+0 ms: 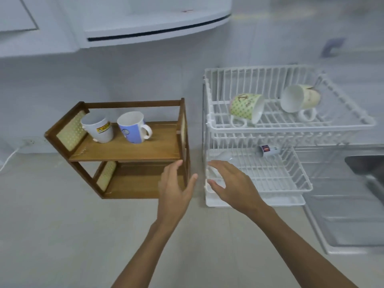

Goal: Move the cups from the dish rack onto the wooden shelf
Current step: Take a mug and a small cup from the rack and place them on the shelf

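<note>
Yellow label on white cup (99,129) too blurred to read, lettering on green cup (246,108) illegible

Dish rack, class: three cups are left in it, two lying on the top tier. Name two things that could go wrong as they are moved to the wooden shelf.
1. The green patterned cup and the cream cup lie tilted on the dish rack wires; lifting one might roll it off.
2. Two cups already stand on the wooden shelf; the blue cup could be knocked.

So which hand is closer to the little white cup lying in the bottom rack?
Right. The right hand reaches beside the little white cup; the left hand hovers by the wooden shelf.
</note>
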Action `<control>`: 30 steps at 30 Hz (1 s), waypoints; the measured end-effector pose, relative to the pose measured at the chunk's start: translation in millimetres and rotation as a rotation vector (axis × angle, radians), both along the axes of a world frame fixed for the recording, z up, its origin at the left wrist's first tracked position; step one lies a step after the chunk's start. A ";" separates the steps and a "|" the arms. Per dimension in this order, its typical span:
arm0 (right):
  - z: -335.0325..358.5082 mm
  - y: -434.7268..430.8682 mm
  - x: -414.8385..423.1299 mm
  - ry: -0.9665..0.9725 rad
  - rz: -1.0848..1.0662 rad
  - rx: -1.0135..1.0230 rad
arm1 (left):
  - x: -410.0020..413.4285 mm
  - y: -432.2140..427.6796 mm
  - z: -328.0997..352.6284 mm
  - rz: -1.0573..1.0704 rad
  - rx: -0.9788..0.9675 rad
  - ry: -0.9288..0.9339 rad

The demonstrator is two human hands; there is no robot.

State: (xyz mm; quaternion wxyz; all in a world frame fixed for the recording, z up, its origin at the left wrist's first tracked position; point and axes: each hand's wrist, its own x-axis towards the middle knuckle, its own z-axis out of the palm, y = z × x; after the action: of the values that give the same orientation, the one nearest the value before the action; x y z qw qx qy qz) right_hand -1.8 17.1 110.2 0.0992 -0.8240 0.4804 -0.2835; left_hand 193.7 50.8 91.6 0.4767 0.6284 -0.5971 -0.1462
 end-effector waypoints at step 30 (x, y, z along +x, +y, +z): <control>-104.5 -194.8 -216.0 0.322 -0.421 0.585 | -154.5 -179.2 -97.8 -0.027 0.581 -0.595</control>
State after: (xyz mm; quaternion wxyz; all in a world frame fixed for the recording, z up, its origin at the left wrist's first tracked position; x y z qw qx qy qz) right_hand -217.9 -177.8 5.7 0.1928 -0.6784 0.7087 -0.0158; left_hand 39.2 -128.5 -6.2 0.0843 0.7437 -0.6509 -0.1269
